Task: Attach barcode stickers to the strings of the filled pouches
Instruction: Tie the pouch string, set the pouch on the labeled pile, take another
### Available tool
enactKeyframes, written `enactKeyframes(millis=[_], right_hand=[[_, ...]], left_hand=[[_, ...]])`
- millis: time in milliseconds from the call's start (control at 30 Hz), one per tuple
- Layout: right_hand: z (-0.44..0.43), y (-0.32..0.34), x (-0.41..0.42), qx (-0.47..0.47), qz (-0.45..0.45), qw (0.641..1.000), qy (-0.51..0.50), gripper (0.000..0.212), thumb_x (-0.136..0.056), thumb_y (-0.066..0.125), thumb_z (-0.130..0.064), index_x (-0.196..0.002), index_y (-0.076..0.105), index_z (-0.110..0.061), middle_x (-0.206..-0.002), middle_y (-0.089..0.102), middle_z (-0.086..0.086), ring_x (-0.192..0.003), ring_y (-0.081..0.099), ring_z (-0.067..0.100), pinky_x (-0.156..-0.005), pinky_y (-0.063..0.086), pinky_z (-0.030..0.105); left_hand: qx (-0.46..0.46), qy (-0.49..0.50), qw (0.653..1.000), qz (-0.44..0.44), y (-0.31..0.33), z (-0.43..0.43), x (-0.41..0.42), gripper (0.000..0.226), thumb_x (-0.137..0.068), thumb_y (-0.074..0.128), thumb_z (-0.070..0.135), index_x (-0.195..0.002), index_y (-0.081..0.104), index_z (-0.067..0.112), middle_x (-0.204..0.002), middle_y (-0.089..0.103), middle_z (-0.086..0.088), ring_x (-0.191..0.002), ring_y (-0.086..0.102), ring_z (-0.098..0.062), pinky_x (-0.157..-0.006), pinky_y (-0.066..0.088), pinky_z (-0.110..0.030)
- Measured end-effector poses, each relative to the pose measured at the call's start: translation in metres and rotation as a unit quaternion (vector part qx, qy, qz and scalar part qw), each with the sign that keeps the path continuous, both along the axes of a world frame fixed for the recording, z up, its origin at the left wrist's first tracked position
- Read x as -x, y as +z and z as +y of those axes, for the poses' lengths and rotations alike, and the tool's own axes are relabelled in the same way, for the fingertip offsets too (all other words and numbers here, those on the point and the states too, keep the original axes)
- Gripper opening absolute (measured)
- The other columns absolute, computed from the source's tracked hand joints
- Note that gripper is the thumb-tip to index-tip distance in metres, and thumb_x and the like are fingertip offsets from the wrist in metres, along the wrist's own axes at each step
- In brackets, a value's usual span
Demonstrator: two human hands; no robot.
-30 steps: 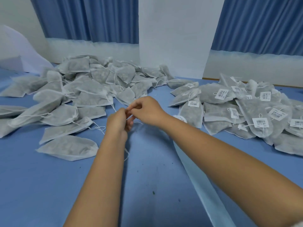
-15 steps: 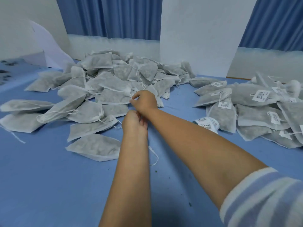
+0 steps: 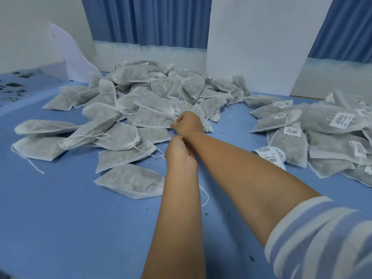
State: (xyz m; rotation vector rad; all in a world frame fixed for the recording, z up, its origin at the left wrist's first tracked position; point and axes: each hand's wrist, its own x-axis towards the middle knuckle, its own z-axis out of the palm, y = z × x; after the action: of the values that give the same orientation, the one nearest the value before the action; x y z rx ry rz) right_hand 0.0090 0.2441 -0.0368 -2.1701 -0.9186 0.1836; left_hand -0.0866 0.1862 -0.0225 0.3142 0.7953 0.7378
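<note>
Fingers of our right hand (image 3: pixel 188 122) pinch a soft grey cloth pouch (image 3: pixel 153 119) from the bare heap (image 3: pixel 130 77) beyond them. Our left hand (image 3: pixel 179 153) is curled; round what, we cannot tell. Stickered pouches (image 3: pixel 332 125) lie to the fingers' right; many remain.

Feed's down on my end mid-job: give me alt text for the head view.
The right hand pinches a pouch at the edge of the unlabeled pile, the left hand curled near it. A sticker roll and labeled pouches lie to the right on the blue table.
</note>
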Motion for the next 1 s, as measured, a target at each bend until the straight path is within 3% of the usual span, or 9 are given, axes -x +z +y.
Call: enactKeyframes(millis=[200,300,400,467,533,633,733,867,1000], right_hand=[[0.006,0.001,0.002,0.023,-0.018,1.000,0.001,0.013,-0.090,0.063,-0.020,-0.081,0.062,-0.011,-0.080,0.060,0.008,-0.080,0.056,0.025,-0.070,0.046,0.031],[0.003,0.001,0.001,-0.009,-0.014,1.000,0.012,0.039,-0.093,0.056,-0.016,-0.056,0.042,-0.017,-0.060,0.044,0.001,-0.073,0.045,0.024,-0.065,0.038,0.032],[-0.006,0.012,0.000,-0.065,0.000,0.997,0.037,0.031,-0.096,0.051,-0.013,-0.068,0.061,-0.006,-0.076,0.064,0.008,-0.079,0.056,0.025,-0.075,0.047,0.035],[-0.014,0.025,-0.001,-0.117,0.042,0.991,0.051,0.025,-0.096,0.048,-0.008,-0.090,0.069,0.004,-0.091,0.072,0.013,-0.075,0.060,0.017,-0.079,0.048,0.031],[-0.029,0.042,-0.003,-0.157,0.087,0.981,0.079,0.022,-0.095,0.048,-0.006,-0.091,0.068,0.004,-0.075,0.070,0.009,-0.062,0.059,0.008,-0.074,0.051,0.027],[-0.059,0.072,-0.006,-0.154,0.096,0.976,0.122,0.017,-0.093,0.052,-0.007,-0.085,0.068,-0.005,-0.051,0.055,-0.004,-0.046,0.052,0.006,-0.053,0.044,0.016],[-0.096,0.094,-0.007,-0.100,0.093,0.978,0.156,0.014,-0.092,0.057,-0.011,-0.082,0.065,-0.007,-0.044,0.040,-0.011,-0.040,0.038,0.006,-0.044,0.038,0.020],[-0.149,0.109,-0.006,0.004,0.017,0.979,0.203,0.019,-0.090,0.061,-0.017,-0.087,0.067,0.000,-0.050,0.041,-0.012,-0.044,0.035,0.005,-0.043,0.029,0.019],[-0.198,0.114,-0.006,-0.005,-0.042,0.976,0.215,0.012,-0.092,0.063,-0.014,-0.085,0.072,-0.008,-0.050,0.056,-0.023,-0.049,0.050,-0.007,-0.048,0.036,0.006]], left_hand=[[-0.003,0.002,1.000,0.030,0.003,0.002,0.003,0.028,-0.094,0.043,0.002,-0.067,0.049,0.009,-0.061,0.052,-0.003,-0.044,0.050,-0.012,-0.041,0.042,-0.016],[-0.003,0.007,1.000,0.004,0.003,0.002,0.003,0.027,-0.093,0.041,-0.002,-0.068,0.048,0.007,-0.066,0.053,-0.004,-0.058,0.055,-0.016,-0.064,0.052,-0.027],[-0.018,0.012,1.000,0.005,0.002,0.002,0.001,0.017,-0.095,0.041,0.000,-0.090,0.057,0.004,-0.089,0.060,-0.006,-0.091,0.065,-0.022,-0.094,0.053,-0.033],[-0.062,0.012,0.997,0.047,0.003,0.002,0.001,0.014,-0.096,0.044,0.004,-0.090,0.056,0.008,-0.085,0.056,-0.005,-0.082,0.060,-0.019,-0.078,0.051,-0.027],[-0.150,0.026,0.983,0.098,0.006,0.003,0.002,0.021,-0.094,0.045,0.003,-0.075,0.049,0.012,-0.071,0.047,-0.003,-0.062,0.045,-0.015,-0.060,0.038,-0.023],[-0.314,0.111,0.934,0.132,0.013,-0.003,0.003,0.015,-0.092,0.047,0.001,-0.093,0.057,0.012,-0.084,0.056,-0.002,-0.072,0.051,-0.012,-0.063,0.042,-0.017],[-0.498,0.151,0.842,0.145,0.020,-0.014,0.007,0.031,-0.091,0.049,-0.004,-0.115,0.057,0.013,-0.117,0.059,0.001,-0.109,0.055,-0.010,-0.086,0.043,-0.009],[-0.689,0.048,0.702,0.170,0.019,-0.026,0.005,0.042,-0.092,0.054,-0.003,-0.131,0.057,0.010,-0.137,0.055,-0.002,-0.132,0.046,-0.016,-0.116,0.031,-0.037],[-0.690,-0.080,0.710,0.117,0.019,-0.044,0.002,0.027,-0.090,0.061,0.021,-0.114,0.063,0.032,-0.111,0.068,0.019,-0.110,0.063,-0.006,-0.114,0.032,-0.055]])
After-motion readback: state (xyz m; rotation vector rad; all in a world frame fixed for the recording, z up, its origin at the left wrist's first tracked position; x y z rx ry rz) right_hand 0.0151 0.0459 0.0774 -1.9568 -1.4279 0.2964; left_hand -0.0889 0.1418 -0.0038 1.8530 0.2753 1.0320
